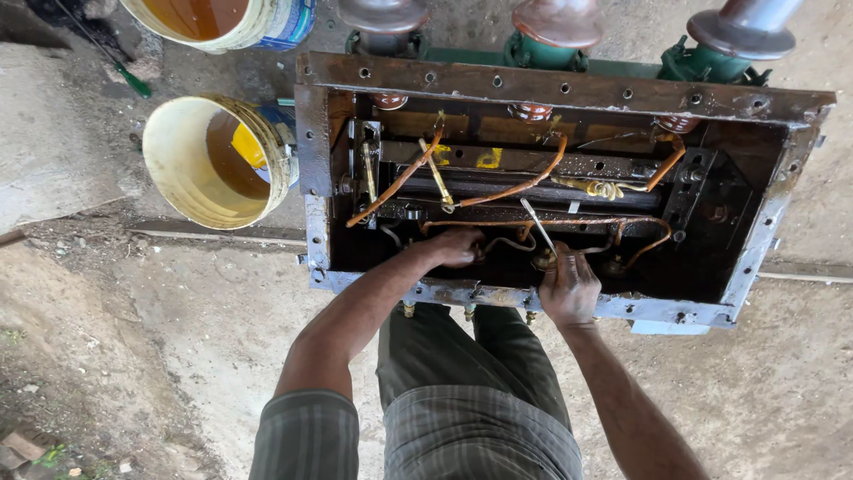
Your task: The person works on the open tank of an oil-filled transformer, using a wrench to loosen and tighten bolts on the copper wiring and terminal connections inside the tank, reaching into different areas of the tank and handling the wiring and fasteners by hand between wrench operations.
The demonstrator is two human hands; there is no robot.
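You're leaning right over the open steel tank (313,133), both arms stretched down and forward across its near rim. Your left hand (455,246) is inside the box, wrist bent, knuckles up, resting low against the dark internals just past the near wall; the fingers curl downward and out of sight, so I cannot tell whether they are gripping anything. Your right hand (567,286) sits at the near edge, back of the hand toward you, fingers wrapped tight round the handle of a slim metal tool (537,226) whose shaft angles up and to the left into the tank. The tool's tip lies among the copper leads (520,185), those orange-brown conductors that sweep across the frame and down toward your hands. Your left forearm runs diagonally from lower left, your right comes up almost straight from below. Beyond the far rim stand three bushings (553,27) on green bases. Off to your left on the dirt ground lies a tipped yellow bucket (182,164), with a second bucket of oil (218,20) just above it.
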